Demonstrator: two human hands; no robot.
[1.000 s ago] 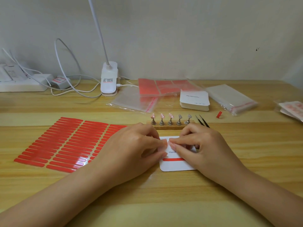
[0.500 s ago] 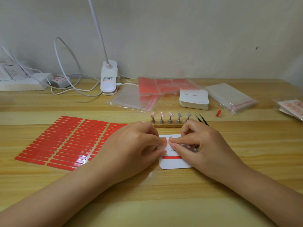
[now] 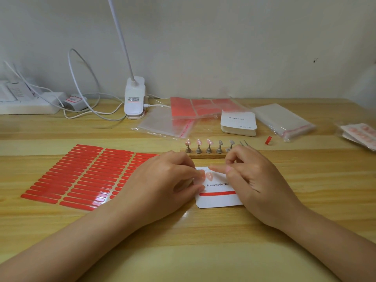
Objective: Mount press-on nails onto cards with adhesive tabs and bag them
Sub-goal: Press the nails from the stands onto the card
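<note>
A white card (image 3: 218, 199) printed "Handmade Nail", with a red adhesive strip across it, lies on the desk in front of me. One pink press-on nail (image 3: 209, 176) sits on its upper part. My left hand (image 3: 166, 180) holds the card's left edge between thumb and curled fingertips. My right hand (image 3: 251, 178) hovers over the card's right side, index finger stretched toward the nail and holding nothing. Behind the card, a wooden nail stand (image 3: 208, 149) carries five metal holders; three bear pink nails and two are bare.
A sheet of red adhesive tabs (image 3: 81, 176) lies at the left. Tweezers (image 3: 243, 143) poke out behind my right hand. Further back are a stack of cards (image 3: 238, 123), clear bags (image 3: 284, 121), a red scrap (image 3: 268, 140), a lamp base (image 3: 134, 98) with cables, and bagged sets (image 3: 360, 135) far right.
My right fingertips have lifted off the card and drawn back to the right, uncovering the pink nail on it. My left hand has stayed at the card's left edge.
</note>
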